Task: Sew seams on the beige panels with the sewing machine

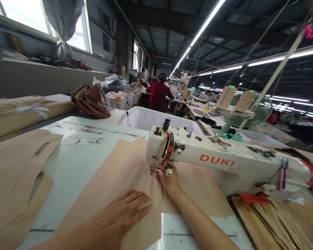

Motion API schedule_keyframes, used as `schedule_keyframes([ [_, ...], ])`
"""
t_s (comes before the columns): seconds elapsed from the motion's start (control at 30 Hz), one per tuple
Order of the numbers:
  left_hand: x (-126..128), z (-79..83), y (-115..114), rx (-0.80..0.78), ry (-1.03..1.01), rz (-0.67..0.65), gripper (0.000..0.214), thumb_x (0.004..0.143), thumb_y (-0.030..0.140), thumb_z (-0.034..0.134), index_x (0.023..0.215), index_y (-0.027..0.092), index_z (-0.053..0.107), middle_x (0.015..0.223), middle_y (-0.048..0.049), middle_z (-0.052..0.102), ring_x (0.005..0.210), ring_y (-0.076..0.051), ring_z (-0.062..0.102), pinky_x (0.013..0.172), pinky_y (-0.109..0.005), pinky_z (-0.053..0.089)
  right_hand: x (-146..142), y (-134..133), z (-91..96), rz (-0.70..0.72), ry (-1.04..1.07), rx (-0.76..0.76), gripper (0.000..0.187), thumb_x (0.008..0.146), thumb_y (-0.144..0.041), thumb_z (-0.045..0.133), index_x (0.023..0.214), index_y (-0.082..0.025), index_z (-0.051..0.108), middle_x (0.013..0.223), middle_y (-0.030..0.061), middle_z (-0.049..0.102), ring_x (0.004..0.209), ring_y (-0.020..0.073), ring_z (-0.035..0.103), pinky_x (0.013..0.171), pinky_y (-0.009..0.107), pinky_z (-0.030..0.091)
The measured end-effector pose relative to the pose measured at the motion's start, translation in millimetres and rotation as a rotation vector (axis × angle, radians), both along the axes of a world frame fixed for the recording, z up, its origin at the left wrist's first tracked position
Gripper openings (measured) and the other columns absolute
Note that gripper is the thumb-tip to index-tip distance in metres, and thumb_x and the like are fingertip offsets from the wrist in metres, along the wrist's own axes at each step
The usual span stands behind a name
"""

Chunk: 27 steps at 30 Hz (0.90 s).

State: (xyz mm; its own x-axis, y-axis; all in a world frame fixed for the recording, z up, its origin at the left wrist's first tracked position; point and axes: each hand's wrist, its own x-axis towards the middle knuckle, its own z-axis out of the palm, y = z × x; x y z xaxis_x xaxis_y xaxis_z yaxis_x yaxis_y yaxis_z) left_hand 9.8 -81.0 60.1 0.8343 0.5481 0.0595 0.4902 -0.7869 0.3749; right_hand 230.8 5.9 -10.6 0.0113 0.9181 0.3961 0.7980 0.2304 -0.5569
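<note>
My left hand (120,215) lies flat, fingers stretched out, pressing on a tan fabric piece (120,170) spread over the pale green sewing table (75,163). My right hand (168,180) rests on the same fabric right under the head of the white DUKI sewing machine (216,159), close to the needle area; its fingers are mostly hidden by the machine head. A seam line runs from the needle back between my hands.
More tan cut pieces (18,173) lie at the left, a stack of them (281,218) at the right. A white bin (146,118) stands behind the machine, brown bags (90,100) at the back left, thread cones (234,97) at the right. A person in red (159,93) works far ahead.
</note>
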Motion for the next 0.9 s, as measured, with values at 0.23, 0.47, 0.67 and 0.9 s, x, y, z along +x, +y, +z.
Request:
schedule_keyframes([
  [0.23, -3, -9.8, 15, 0.003, -0.013, -0.014, 0.078, 0.077, 0.055, 0.076, 0.143, 0.021, 0.051, 0.147, -0.0116, 0.050, 0.134, -0.032, 0.048, 0.115, -0.045, 0.036, 12, -35, 1.8, 0.161, -0.086, 0.042, 0.023, 0.085, -0.007, 0.058, 0.095, -0.023, 0.073, 0.102, 0.0056, 0.067, 0.104, 0.0235, 0.056, 0.096, 0.039, 0.040],
  [0.47, -9, -33.8, 41, -0.045, 0.078, -0.012, 0.090, 0.081, 0.067, 0.066, 0.154, 0.027, 0.032, 0.158, -0.0083, 0.033, 0.144, -0.033, 0.033, 0.118, -0.051, 0.028, 16, -31, -1.1, 0.155, -0.109, 0.090, 0.021, 0.088, -0.008, 0.055, 0.096, -0.019, 0.071, 0.101, 0.0064, 0.064, 0.102, 0.0233, 0.052, 0.093, 0.038, 0.038],
  [0.67, -6, -35.9, 61, -0.014, 0.069, -0.034, 0.093, 0.079, 0.072, 0.064, 0.154, 0.027, 0.032, 0.158, -0.0094, 0.032, 0.143, -0.036, 0.034, 0.119, -0.053, 0.026, 14, -34, 0.7, 0.142, -0.094, 0.112, 0.018, 0.088, -0.009, 0.054, 0.088, -0.018, 0.069, 0.099, 0.0066, 0.063, 0.101, 0.0234, 0.052, 0.094, 0.039, 0.038],
  [0.9, 2, -32.7, 65, 0.041, 0.050, -0.015, 0.094, 0.078, 0.075, 0.061, 0.151, 0.019, 0.039, 0.149, -0.0136, 0.047, 0.136, -0.037, 0.043, 0.116, -0.052, 0.032, 11, -35, 1.4, 0.138, -0.106, 0.104, 0.017, 0.090, -0.009, 0.054, 0.087, -0.018, 0.068, 0.099, 0.0071, 0.063, 0.100, 0.0250, 0.051, 0.093, 0.041, 0.039],
])
